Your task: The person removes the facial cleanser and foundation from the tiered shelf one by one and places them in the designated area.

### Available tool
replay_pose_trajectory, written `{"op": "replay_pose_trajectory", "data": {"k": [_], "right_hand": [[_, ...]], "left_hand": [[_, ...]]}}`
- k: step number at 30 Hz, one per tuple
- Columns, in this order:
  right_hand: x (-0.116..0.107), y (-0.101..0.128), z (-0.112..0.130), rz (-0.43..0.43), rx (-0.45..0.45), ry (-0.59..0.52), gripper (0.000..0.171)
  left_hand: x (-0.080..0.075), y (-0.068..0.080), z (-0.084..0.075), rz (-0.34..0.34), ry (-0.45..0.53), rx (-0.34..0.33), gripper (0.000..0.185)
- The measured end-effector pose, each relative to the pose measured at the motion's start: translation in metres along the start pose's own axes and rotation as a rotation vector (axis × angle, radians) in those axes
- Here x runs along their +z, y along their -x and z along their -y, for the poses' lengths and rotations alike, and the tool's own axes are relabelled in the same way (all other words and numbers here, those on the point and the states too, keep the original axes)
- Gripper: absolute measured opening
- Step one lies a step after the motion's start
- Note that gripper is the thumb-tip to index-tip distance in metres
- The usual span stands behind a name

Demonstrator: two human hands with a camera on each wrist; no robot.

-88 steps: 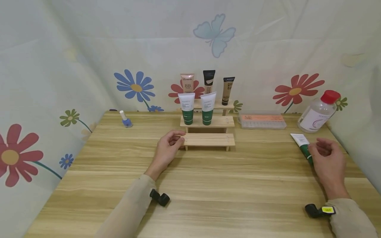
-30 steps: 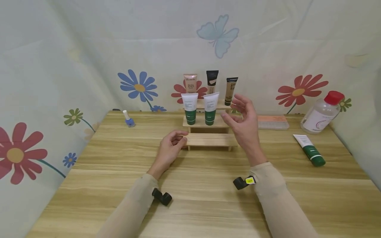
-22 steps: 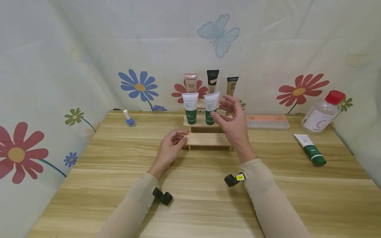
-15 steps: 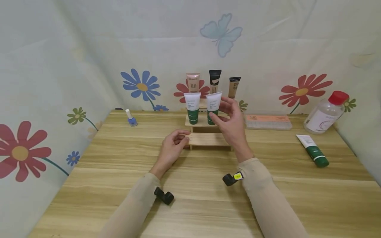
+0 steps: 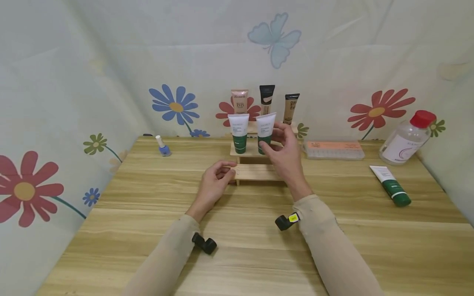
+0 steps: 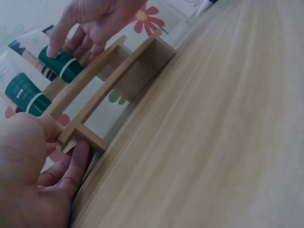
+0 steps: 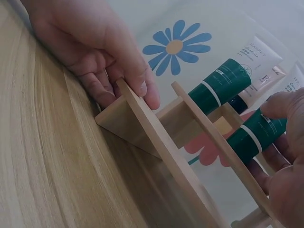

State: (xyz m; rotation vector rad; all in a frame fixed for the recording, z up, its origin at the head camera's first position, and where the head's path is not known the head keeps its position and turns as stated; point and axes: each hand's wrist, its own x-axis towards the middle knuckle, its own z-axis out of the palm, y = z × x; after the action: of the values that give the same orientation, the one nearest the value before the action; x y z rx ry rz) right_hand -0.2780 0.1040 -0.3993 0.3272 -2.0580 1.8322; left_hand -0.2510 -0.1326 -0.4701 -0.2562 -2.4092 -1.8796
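Note:
A three-step wooden display rack (image 5: 255, 172) stands at the back middle of the table. My left hand (image 5: 212, 187) grips the left end of its lowest step, thumb and fingers around the board's edge, as the left wrist view also shows. On the middle step stand two white-and-green squeeze tubes. The left tube (image 5: 238, 128) is untouched. My right hand (image 5: 288, 158) pinches the right tube (image 5: 265, 123) low on its green part, thumb in front and fingers behind. In the right wrist view this tube (image 7: 251, 140) tilts slightly, its base at the step.
On the top step stand a pink BB cream tube (image 5: 240, 100), a black-topped tube (image 5: 266, 98) and a gold-and-black tube (image 5: 290, 107). Rightward are a clear plastic case (image 5: 333, 150), a red-capped bottle (image 5: 405, 139) and a lying white-and-green tube (image 5: 390, 186). Blue nail polish (image 5: 164, 149) stands left.
My right hand has left the lying tube at the right, crossed left to the rack and taken hold of the right standing tube. My left hand stays on the lowest step.

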Motion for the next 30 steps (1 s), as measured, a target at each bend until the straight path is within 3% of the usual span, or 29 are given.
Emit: {"op": "replay_pose_trajectory", "data": {"k": [15,30], "right_hand": [[-0.007,0.001,0.012,-0.049,-0.024,-0.008,0.056],[-0.055,0.001,0.035,-0.134,-0.100,0.030,0.053]], "left_hand": [[0.000,-0.001,0.000,0.000,-0.012,-0.001,0.019],[0.000,0.000,0.000,-0.005,-0.015,-0.007,0.019]]}}
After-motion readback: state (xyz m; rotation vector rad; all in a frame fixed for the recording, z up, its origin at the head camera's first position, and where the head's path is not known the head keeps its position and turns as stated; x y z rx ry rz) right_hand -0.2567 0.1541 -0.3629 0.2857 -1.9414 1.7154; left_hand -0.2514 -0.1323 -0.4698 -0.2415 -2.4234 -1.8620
